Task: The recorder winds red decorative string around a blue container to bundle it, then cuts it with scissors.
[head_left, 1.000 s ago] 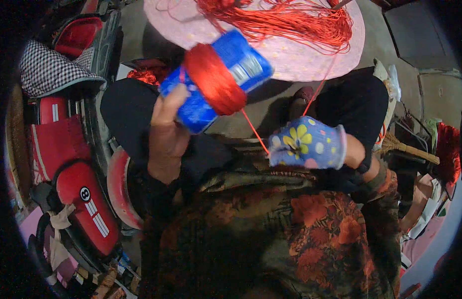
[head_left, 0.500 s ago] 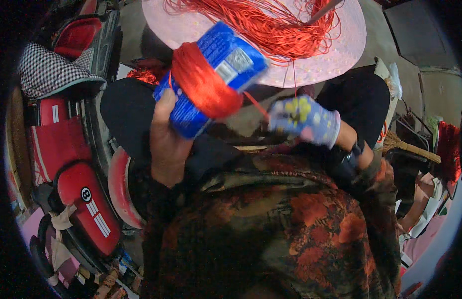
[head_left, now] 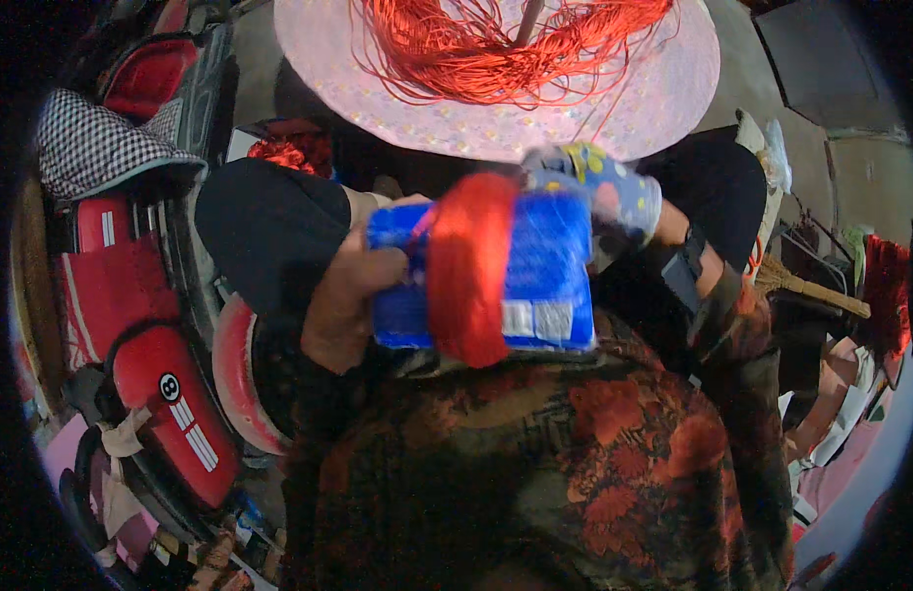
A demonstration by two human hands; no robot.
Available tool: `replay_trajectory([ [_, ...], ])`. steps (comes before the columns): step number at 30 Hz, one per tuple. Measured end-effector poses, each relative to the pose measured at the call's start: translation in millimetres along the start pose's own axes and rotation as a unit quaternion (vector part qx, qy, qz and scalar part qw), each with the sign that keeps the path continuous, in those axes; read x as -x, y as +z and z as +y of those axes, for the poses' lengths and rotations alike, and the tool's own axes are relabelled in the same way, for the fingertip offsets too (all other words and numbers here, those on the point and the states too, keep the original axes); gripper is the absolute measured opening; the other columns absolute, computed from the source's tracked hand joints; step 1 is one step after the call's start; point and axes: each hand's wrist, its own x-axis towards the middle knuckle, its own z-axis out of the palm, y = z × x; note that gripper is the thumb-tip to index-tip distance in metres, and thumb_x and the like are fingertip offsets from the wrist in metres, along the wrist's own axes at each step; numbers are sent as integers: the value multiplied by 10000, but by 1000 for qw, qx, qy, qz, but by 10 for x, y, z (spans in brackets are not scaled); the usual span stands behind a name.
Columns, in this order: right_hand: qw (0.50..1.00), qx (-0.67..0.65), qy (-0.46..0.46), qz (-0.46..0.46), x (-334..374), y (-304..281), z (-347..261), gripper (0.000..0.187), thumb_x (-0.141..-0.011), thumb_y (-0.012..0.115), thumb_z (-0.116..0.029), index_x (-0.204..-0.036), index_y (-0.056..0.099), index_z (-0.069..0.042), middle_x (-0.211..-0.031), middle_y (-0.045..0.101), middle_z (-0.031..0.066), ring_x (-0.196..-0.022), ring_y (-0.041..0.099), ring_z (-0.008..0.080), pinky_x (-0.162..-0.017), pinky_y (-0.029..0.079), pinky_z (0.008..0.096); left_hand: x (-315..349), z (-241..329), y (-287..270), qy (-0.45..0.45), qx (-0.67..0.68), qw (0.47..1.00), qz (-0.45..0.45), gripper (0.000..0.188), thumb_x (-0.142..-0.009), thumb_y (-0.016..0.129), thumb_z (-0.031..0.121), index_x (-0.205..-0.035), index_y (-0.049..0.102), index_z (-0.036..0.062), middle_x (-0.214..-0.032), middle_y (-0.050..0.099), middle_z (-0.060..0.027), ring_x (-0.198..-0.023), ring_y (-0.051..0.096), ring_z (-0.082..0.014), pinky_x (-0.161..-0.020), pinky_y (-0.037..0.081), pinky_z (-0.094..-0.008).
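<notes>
My bare left hand [head_left: 353, 291] grips the left end of a blue plastic packet [head_left: 550, 261], thumb on top. A thick band of red cord [head_left: 471, 271] is wound round the packet's middle. At the packet's far right corner is my right hand [head_left: 594, 187], in a flower-patterned glove, its fingers curled and partly blurred. A thin strand runs down to the glove from a loose red cord skein [head_left: 456, 59]. That skein lies round an upright rod [head_left: 528, 22] on a pale pink round disc [head_left: 427, 123].
My dark-trousered knees [head_left: 264, 217] flank the work. To the left are a red seat [head_left: 171, 409] with white stripes and a checked cloth [head_left: 107, 138]. A straw broom [head_left: 816, 295] and a red bundle [head_left: 885, 295] are at the right. More red material [head_left: 289, 156] sits beyond my left knee.
The packet has turned from tilted to nearly level and come lower and nearer to me. My right hand has moved up to its far corner. The skein has shifted round the rod.
</notes>
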Motion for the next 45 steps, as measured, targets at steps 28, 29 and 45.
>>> replay_trajectory([
  [28, 975, 216, -48, -19, 255, 263, -413, 137, -849, 605, -185, -931, 641, -81, -811, 645, 132, -818, 646, 322, -717, 515, 403, -204, -96, 20, 143, 73, 977, 142, 454, -876, 619, 211, -1258, 504, -8, -1132, 623, -75, -1010, 633, -168, -889, 510, -322],
  [29, 951, 298, -54, -65, 234, 239, -540, 163, -797, 637, -224, -904, 636, -101, -822, 654, 122, -807, 647, 325, -705, 518, 405, -211, -107, 15, 144, -2, 976, 164, 434, -871, 630, 213, -1230, 523, -5, -1102, 626, -72, -980, 630, -152, -870, 507, -309],
  [45, 984, -140, 108, -7, -137, -54, -498, 191, -786, 770, -176, -846, 652, -39, -792, 669, 16, -680, 607, 90, -628, 501, 264, -35, 16, 148, -121, -42, 992, 2, 568, -790, 699, 269, -1230, 499, -30, -1092, 631, -98, -937, 650, -151, -834, 532, -284],
])
